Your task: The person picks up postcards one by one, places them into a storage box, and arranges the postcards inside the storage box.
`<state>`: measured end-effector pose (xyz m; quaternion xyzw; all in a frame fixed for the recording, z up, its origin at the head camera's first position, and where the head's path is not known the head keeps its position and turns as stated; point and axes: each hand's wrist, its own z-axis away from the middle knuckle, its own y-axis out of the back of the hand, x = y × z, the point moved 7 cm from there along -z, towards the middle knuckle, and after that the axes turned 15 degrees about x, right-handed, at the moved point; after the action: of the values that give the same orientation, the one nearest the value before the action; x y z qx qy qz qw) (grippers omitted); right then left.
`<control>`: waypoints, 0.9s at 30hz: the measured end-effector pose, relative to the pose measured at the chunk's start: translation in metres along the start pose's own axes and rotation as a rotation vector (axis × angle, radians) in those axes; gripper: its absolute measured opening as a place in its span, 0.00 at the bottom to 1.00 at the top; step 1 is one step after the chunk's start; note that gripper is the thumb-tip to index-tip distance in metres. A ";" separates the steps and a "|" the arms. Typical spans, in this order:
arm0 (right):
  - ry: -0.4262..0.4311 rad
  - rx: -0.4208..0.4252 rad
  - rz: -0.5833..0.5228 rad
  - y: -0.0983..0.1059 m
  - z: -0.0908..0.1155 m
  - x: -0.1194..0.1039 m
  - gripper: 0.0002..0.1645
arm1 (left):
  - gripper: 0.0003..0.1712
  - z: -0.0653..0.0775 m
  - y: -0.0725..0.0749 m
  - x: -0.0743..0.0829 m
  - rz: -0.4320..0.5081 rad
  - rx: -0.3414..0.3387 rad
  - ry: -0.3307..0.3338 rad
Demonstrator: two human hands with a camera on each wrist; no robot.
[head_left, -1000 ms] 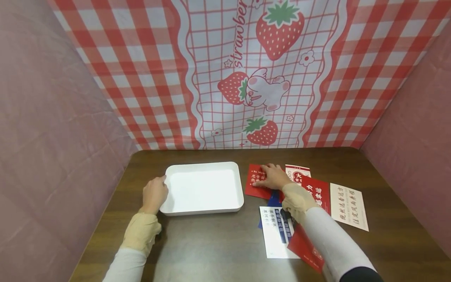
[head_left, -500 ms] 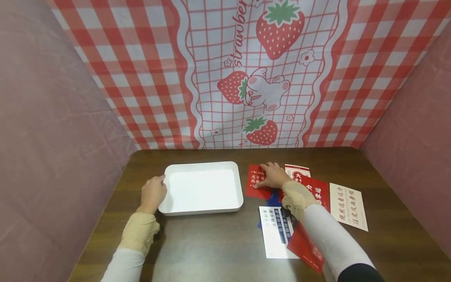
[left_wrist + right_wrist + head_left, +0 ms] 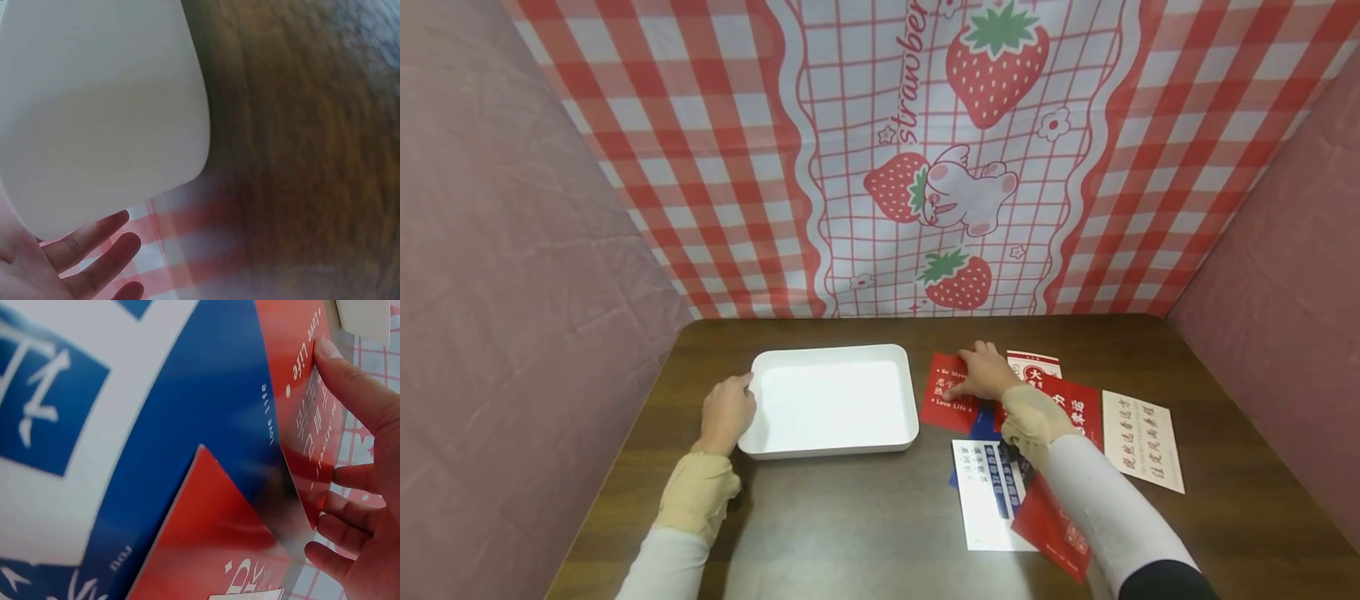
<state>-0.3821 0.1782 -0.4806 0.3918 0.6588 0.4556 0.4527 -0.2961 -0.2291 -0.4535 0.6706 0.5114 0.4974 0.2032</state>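
In the head view, my left hand (image 3: 727, 412) touches the left side of a white rectangular tray (image 3: 831, 451). The left wrist view shows several of its fingers (image 3: 106, 265) nearly straight and spread beside the tray wall; its thumb is hidden. To the right of the tray, my right hand (image 3: 988, 372) holds a red card (image 3: 942, 417) with white print. Its thumb (image 3: 353, 378) lies on the card's printed face, and the other fingers are at the opposite edge. Part of that card overlaps a blue card (image 3: 206, 406).
Several more cards overlap under and around the right forearm: a white-and-blue card (image 3: 981, 521), a red card (image 3: 1060, 537), another red card (image 3: 1078, 408) and a white-and-red card (image 3: 1033, 358). A cream card (image 3: 1142, 442) lies furthest right. A strawberry-print checked cloth (image 3: 737, 208) hangs behind the table.
The red card under my right hand has turned slightly and slid a little towards me, showing more of its print. My left hand and the tray have barely moved.
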 end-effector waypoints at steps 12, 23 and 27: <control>-0.015 0.028 -0.065 0.003 -0.003 0.004 0.37 | 0.23 0.000 0.004 0.002 0.009 0.017 -0.019; 0.025 0.081 -0.111 0.012 -0.008 0.003 0.11 | 0.21 -0.001 0.002 -0.001 0.028 0.010 -0.026; -0.011 0.060 -0.166 0.015 -0.007 0.005 0.08 | 0.20 -0.002 0.005 -0.002 0.040 0.038 -0.049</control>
<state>-0.3888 0.1849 -0.4664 0.3517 0.6998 0.3943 0.4807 -0.2958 -0.2329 -0.4495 0.6964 0.5022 0.4751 0.1928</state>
